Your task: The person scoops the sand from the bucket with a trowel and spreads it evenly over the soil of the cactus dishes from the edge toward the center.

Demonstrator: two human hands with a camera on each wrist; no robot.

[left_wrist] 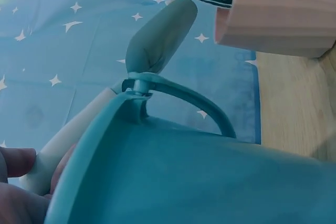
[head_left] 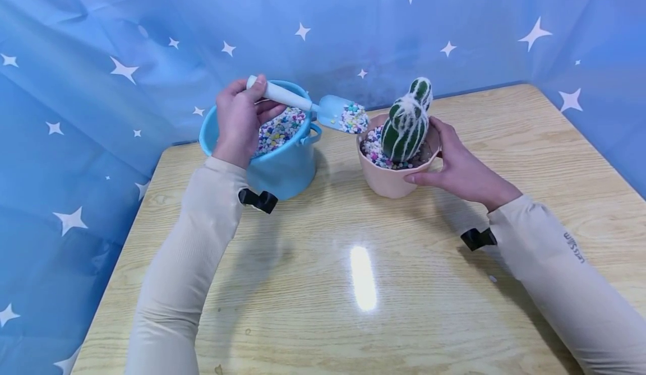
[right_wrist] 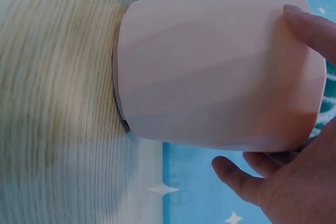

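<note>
My left hand [head_left: 241, 114] grips the white handle of a small blue shovel [head_left: 330, 111] above the bucket. Multicoloured pebbles [head_left: 353, 118] lie on the shovel's blade, whose tip is at the left rim of a pink flower pot [head_left: 386, 181]. My right hand [head_left: 461, 165] holds this pot from the right, thumb on its near side and fingers toward the far side. In the pot stands a green cactus [head_left: 404, 131] with white fuzzy lines. Pebbles cover the soil at its left; brown soil shows at the right.
A light blue bucket [head_left: 285, 176] with coloured pebbles inside stands left of the pot, its handle lowered toward the pot. Both stand on a wooden table [head_left: 313, 319] near its back edge. A blue cloth [head_left: 333, 5] with white stars hangs behind.
</note>
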